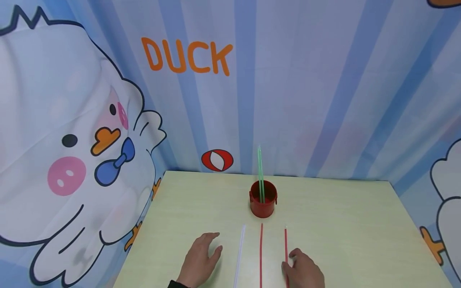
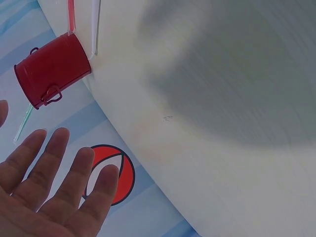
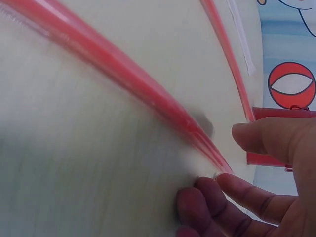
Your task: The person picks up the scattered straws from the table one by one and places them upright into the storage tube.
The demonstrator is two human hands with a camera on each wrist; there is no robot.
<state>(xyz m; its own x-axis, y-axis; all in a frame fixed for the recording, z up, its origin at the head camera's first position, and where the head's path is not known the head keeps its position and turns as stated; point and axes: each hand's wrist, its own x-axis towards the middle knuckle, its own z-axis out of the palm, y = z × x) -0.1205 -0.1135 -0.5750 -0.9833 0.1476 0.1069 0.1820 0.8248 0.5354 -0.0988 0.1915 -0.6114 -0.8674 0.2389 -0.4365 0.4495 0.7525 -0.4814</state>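
Observation:
My left hand (image 1: 200, 258) hovers over the table's left half, fingers spread and holding nothing. To its right lies a pale purple straw (image 1: 239, 256). A red straw (image 1: 261, 254) lies in the middle, and another red straw (image 1: 286, 242) in a clear wrapper (image 3: 131, 94) lies to the right. At this right-hand straw is my right hand (image 1: 304, 270), thumb and forefinger apart with the straw near their tips; the other fingers are bent. Behind the straws stands a small red bucket (image 1: 262, 210) with green straws (image 1: 261, 172) upright in it.
The pale yellow table (image 1: 342, 224) ends at a blue-and-white striped curtain (image 1: 281, 100). Printed on the curtain are a large duck, the word DUCK and a red-and-white ball. The bucket has small side handles (image 2: 52, 95).

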